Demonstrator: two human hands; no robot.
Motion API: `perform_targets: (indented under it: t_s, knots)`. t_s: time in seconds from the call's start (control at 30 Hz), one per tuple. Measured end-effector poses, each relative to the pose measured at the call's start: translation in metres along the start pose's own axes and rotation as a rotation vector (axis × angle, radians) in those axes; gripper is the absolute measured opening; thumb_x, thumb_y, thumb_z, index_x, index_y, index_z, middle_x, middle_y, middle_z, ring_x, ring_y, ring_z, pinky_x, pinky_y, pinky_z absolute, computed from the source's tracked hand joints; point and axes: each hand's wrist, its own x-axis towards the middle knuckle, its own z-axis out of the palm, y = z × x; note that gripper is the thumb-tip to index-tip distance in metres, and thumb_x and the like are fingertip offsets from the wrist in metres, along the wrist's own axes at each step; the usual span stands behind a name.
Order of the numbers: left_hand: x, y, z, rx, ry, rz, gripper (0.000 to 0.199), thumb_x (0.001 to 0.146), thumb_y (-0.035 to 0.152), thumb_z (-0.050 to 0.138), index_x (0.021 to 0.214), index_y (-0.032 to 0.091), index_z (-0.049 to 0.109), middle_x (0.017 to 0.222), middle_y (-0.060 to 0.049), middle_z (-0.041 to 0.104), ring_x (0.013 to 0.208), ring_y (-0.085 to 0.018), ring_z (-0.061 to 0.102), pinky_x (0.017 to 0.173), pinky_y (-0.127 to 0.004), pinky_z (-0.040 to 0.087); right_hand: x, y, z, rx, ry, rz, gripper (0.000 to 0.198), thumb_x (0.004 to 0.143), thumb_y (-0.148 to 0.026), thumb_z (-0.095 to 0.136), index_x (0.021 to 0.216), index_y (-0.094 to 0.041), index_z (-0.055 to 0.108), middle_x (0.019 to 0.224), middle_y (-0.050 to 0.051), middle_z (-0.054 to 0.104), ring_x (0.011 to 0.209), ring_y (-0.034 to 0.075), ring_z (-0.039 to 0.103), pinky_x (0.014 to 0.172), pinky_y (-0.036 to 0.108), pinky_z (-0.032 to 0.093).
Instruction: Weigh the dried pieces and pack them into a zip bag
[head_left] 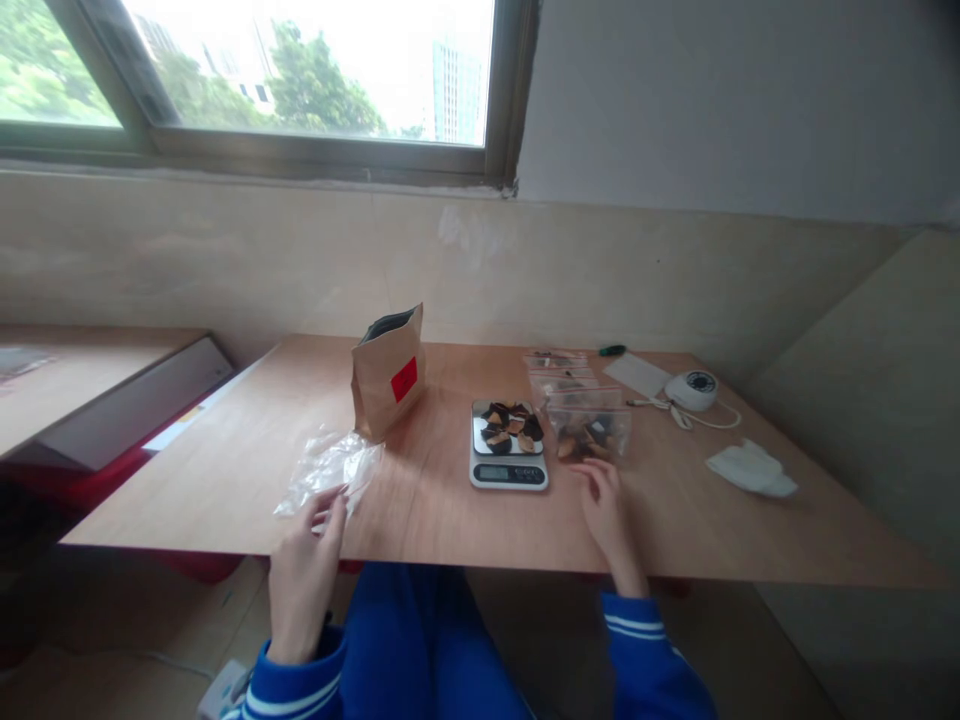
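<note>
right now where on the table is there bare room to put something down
Bare wood lies between the brown paper bag and the scale, along the near edge between both hands, and left of the clear plastic bags. It is crowded from the scale to the filled bags.

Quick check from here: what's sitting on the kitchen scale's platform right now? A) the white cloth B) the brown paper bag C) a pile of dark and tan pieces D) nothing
C: the kitchen scale carries a pile of dark and tan pieces on its platform; the brown paper bag stands apart to its left.
</note>
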Motion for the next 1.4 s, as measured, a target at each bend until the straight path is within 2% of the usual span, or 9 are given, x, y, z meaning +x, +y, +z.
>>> perform_targets:
  t_s: [0.13,0.33,0.43,0.7,0.8,0.93,1.1,1.27,1.4]
  knots:
    - [-0.026,0.031,0.004,-0.213,0.012,0.166,0.038,0.081,0.053,0.054,0.103,0.024,0.067,0.096,-0.006,0.07,0.079,-0.022,0.065,0.065,-0.033,0.052,-0.008,-0.048,0.003,0.171,0.062,0.074,0.022,0.087,-0.03,0.047,0.085,-0.019,0.065,0.096,0.012,0.062,0.093,0.026,0.059,0.076,0.039,0.052]
    - [-0.064,0.066,0.041,-0.398,-0.136,0.367,0.028,0.085,0.043,0.056,0.103,0.024,0.067,0.099,-0.008,0.067,0.081,-0.02,0.064,0.067,-0.031,0.053,-0.036,-0.164,0.024,0.46,-0.358,0.131,0.025,0.093,-0.037,0.047,0.111,-0.022,0.058,0.101,0.006,0.067,0.089,0.019,0.063,0.08,0.031,0.049]
    - [-0.079,0.069,0.053,-0.489,-0.197,0.368,0.024,0.086,0.041,0.055,0.099,0.024,0.067,0.099,-0.008,0.067,0.084,-0.021,0.064,0.073,-0.032,0.054,-0.041,-0.182,0.037,0.575,-0.373,0.213,0.023,0.093,-0.042,0.047,0.098,-0.021,0.056,0.089,0.003,0.067,0.079,0.017,0.064,0.072,0.028,0.05]
    - [-0.066,0.057,0.057,-0.605,0.223,0.008,0.032,0.086,0.049,0.051,0.094,0.019,0.059,0.089,-0.005,0.065,0.078,-0.018,0.062,0.07,-0.03,0.051,-0.048,-0.138,0.04,0.499,-0.403,0.289,0.027,0.091,-0.045,0.049,0.081,-0.021,0.054,0.074,0.001,0.062,0.07,0.016,0.061,0.067,0.027,0.05]
    - [-0.048,0.056,0.059,-0.568,0.225,0.089,0.027,0.087,0.047,0.05,0.088,0.02,0.055,0.086,-0.004,0.062,0.081,-0.019,0.061,0.075,-0.032,0.049,-0.03,-0.12,0.036,0.373,-0.382,0.086,0.023,0.09,-0.042,0.052,0.093,-0.022,0.062,0.101,0.007,0.063,0.099,0.021,0.06,0.087,0.035,0.05]
    - [-0.023,0.067,0.066,-0.463,0.237,0.329,0.022,0.09,0.04,0.047,0.078,0.022,0.044,0.107,-0.009,0.062,0.108,-0.023,0.058,0.095,-0.041,0.043,0.018,-0.08,0.041,0.11,-0.108,-0.088,0.03,0.09,-0.038,0.051,0.114,-0.024,0.062,0.124,0.012,0.053,0.123,0.027,0.049,0.106,0.048,0.038]
    - [-0.001,0.087,0.078,-0.364,0.11,0.491,0.019,0.092,0.037,0.04,0.078,0.024,0.039,0.125,-0.014,0.06,0.136,-0.028,0.039,0.107,-0.049,0.034,0.059,-0.033,0.054,-0.083,-0.26,-0.161,0.036,0.087,-0.037,0.055,0.121,-0.028,0.061,0.135,0.011,0.048,0.13,0.03,0.043,0.106,0.052,0.038]
    - [0.005,0.083,0.106,-0.472,0.141,0.299,0.017,0.093,0.04,0.035,0.087,0.024,0.034,0.103,-0.017,0.064,0.107,-0.027,0.062,0.08,-0.04,0.049,0.065,-0.026,0.056,-0.091,-0.35,-0.183,0.033,0.087,-0.038,0.056,0.118,-0.028,0.064,0.133,0.01,0.051,0.128,0.03,0.044,0.107,0.051,0.036]
    - [0.006,0.071,0.127,-0.412,0.179,0.198,0.021,0.091,0.042,0.035,0.088,0.021,0.036,0.083,-0.01,0.06,0.072,-0.022,0.063,0.062,-0.035,0.046,0.067,-0.032,0.054,-0.101,-0.39,-0.172,0.033,0.085,-0.035,0.058,0.115,-0.024,0.065,0.124,0.012,0.055,0.12,0.029,0.05,0.105,0.049,0.038]
